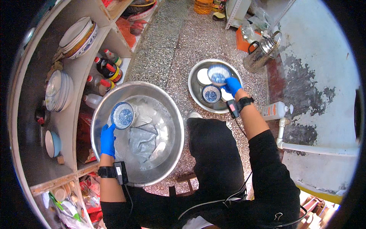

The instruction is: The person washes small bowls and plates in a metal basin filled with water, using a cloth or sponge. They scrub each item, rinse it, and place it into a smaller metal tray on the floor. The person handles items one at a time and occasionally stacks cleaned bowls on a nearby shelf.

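Observation:
My left hand point(107, 141), in a blue glove, grips the rim of a blue-and-white patterned bowl point(122, 115) above a large metal basin point(137, 180). Sudsy water fills the basin, with a grey cloth point(143, 140) and partly submerged white dishes point(163, 130) in it. On the right, my gloved right hand point(233, 86) holds another blue-and-white bowl point(219, 74) by its edge over a smaller metal basin point(194, 100). Inside that basin lie a third patterned bowl point(211, 94) and a white dish point(203, 76); my right hand partly covers one more white piece point(226, 95).
Shelves at left hold stacked plates point(77, 38), stacked bowls point(59, 91), a light blue bowl point(53, 144) and sauce bottles point(108, 68). Along the right wall are a metal pot point(257, 57), a white plastic bottle point(274, 111) and a pipe point(317, 148). The floor point(154, 57) is speckled stone.

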`<move>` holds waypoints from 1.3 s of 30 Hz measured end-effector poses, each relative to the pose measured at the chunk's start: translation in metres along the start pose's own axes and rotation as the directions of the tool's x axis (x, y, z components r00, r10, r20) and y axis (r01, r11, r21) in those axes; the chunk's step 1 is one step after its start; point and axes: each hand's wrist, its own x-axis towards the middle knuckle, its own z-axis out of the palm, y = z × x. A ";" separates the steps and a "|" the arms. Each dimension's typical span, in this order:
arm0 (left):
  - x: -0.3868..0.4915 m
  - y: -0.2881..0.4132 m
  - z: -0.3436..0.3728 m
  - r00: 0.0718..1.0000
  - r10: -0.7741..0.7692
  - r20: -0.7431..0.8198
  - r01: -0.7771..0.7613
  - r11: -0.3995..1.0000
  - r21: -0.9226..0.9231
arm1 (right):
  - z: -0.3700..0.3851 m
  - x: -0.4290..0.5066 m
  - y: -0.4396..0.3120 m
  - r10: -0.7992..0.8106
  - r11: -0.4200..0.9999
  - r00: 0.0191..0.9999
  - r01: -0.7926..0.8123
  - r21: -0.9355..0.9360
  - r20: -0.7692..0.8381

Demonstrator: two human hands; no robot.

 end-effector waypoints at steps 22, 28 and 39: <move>0.008 0.022 0.011 0.993 0.114 -0.043 -0.095 0.946 0.310 | 0.044 -0.063 -0.091 -0.176 0.908 0.931 0.279 -0.313 0.319; -0.013 0.021 -0.025 1.000 0.002 -0.020 0.007 0.898 0.440 | 0.179 -0.213 -0.196 -0.152 0.482 0.409 0.825 -0.294 0.900; -0.072 -0.006 -0.023 0.984 0.165 0.073 -0.175 0.775 0.607 | 0.368 -0.266 -0.056 0.128 -0.196 0.319 0.936 -0.291 0.939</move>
